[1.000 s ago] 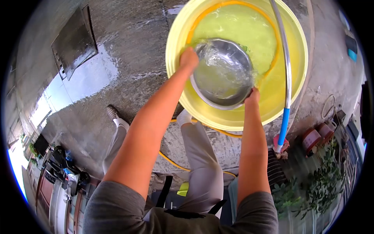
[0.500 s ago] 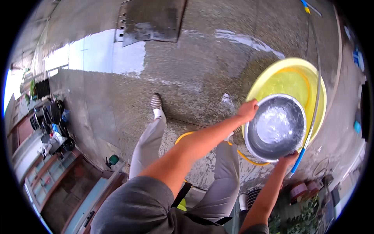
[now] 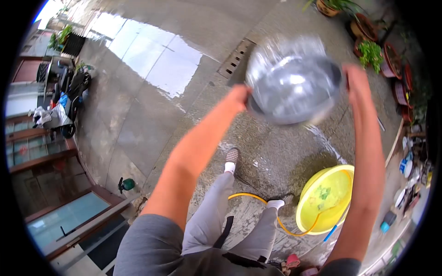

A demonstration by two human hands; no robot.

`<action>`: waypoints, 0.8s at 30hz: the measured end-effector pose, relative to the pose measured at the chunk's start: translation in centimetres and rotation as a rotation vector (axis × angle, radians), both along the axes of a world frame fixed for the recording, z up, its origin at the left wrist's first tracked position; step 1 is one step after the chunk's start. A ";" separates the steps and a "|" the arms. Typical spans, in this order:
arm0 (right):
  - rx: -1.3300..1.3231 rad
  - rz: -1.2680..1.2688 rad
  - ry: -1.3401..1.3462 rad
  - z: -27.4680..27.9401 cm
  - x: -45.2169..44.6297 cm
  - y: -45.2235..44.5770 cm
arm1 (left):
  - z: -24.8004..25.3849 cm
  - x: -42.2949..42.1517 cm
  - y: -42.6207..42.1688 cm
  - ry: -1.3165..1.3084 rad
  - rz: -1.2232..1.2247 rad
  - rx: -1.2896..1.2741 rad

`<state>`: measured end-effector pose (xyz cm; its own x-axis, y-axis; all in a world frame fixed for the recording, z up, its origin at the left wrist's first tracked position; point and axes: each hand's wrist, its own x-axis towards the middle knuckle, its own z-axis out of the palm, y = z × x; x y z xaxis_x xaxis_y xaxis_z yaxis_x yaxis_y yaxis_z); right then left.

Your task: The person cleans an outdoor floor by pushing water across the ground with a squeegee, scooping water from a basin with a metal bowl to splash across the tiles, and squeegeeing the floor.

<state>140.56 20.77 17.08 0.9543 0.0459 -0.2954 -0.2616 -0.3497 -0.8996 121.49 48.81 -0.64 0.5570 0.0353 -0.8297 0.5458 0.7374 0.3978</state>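
Metal basin (image 3: 294,94), water (image 3: 271,53) spraying off its twelve-o'clock edge, is clamped by the left hand (image 3: 240,97) at nine o'clock and right hand (image 3: 355,79) at three, presumably for balance.

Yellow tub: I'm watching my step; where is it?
Lower right in the head view, the yellow tub stands beside the right foot, partly behind the right arm.

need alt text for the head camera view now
A person's left hand and right hand hold a silver bowl by opposite sides, water splashing past its far rim. A yellow tub stands on wet ground below.
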 end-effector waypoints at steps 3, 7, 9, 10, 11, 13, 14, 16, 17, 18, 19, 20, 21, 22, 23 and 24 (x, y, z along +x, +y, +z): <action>0.200 0.071 0.101 7.2 4.5 13.2 | 10.5 1.6 12.1 -0.045 0.081 0.136; 0.160 0.135 0.071 9.5 3.1 19.1 | 11.4 -0.2 21.4 -0.118 0.150 0.233; 0.138 0.186 0.118 7.2 1.9 18.7 | 12.2 -2.1 21.5 -0.067 0.101 0.352; 0.171 0.163 0.140 5.5 1.0 18.4 | 12.5 -3.0 21.0 -0.039 0.071 0.411; 0.169 0.177 0.151 4.1 -0.2 17.6 | 12.7 -3.8 20.5 -0.048 -0.024 0.409; 0.191 0.175 0.255 -2.6 0.0 14.2 | 12.8 -5.0 18.5 -0.029 -0.048 0.468; 0.260 0.097 0.295 -4.4 -1.5 12.7 | 12.5 -5.3 17.4 -0.018 -0.066 0.495; 0.333 -0.030 0.375 -8.4 -3.5 8.5 | 10.8 -5.2 15.7 -0.025 -0.192 0.486; 0.351 -0.081 0.414 -10.2 -4.5 5.9 | 10.6 -5.1 14.0 -0.028 -0.256 0.493; 0.368 -0.137 0.452 -12.1 -5.6 2.9 | 10.2 -4.9 12.0 -0.031 -0.323 0.497; 0.391 -0.170 0.461 -13.8 -7.0 -0.2 | 9.4 -4.6 9.9 -0.041 -0.365 0.466; 0.413 -0.206 0.469 -15.4 -8.5 -3.6 | 8.5 -4.3 7.7 -0.052 -0.411 0.434; 0.433 -0.248 0.473 -17.1 -9.9 -6.8 | 7.5 -3.9 5.1 -0.064 -0.460 0.397; 0.424 -0.282 0.492 -18.5 -11.4 -10.1 | 6.6 -3.6 2.1 -0.076 -0.487 0.394; 0.412 -0.330 0.507 -19.9 -13.2 -13.9 | 5.7 -3.5 -1.2 -0.091 -0.526 0.383; 0.396 -0.392 0.521 -21.1 -15.7 -17.9 | 4.9 -3.4 -4.7 -0.110 -0.575 0.362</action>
<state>124.81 2.84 -3.97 0.6643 -0.0714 -0.7440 -0.7252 0.1793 -0.6647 118.08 44.13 4.29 0.6502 -0.0269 -0.7593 0.7533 0.1525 0.6397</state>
